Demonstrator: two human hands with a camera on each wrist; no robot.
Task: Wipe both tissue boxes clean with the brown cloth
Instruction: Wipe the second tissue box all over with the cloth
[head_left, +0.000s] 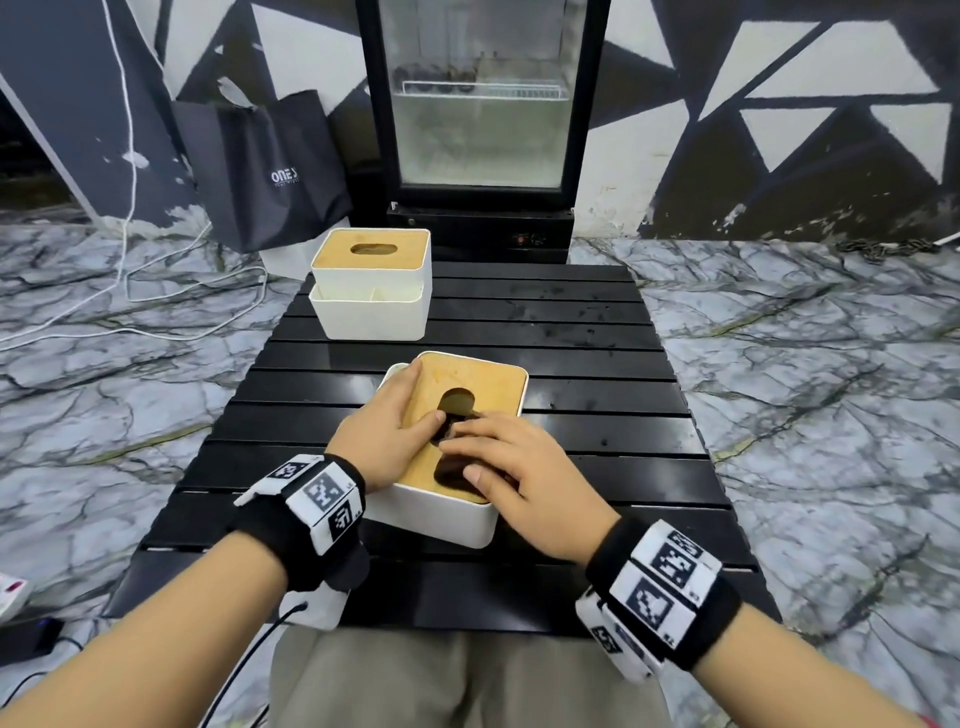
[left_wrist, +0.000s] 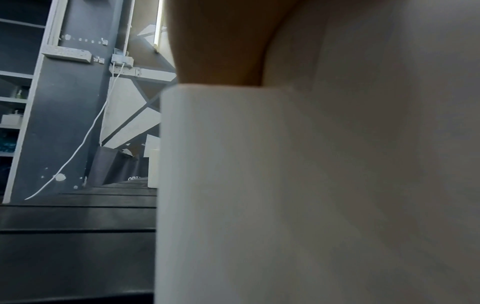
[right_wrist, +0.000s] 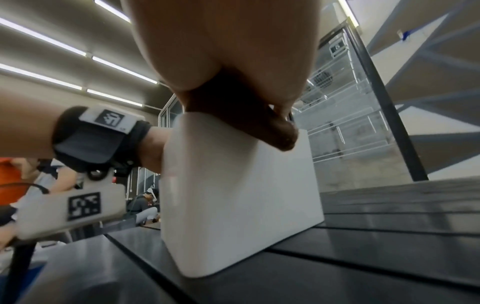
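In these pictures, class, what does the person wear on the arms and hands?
The left hand and right hand are bare, and no sleeves show. Each wrist has a black strap with white blocks bearing black-and-white square codes. A thin black cable hangs from the left one.

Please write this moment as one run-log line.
left hand: steadies near tissue box | right hand: presses brown cloth on its lid | far tissue box: untouched

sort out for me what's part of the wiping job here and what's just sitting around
Part of the job:
near white tissue box with bamboo lid
far white tissue box with bamboo lid
dark brown cloth
left hand
right hand

Just lying about:
black paper bag
glass-door fridge
white cable
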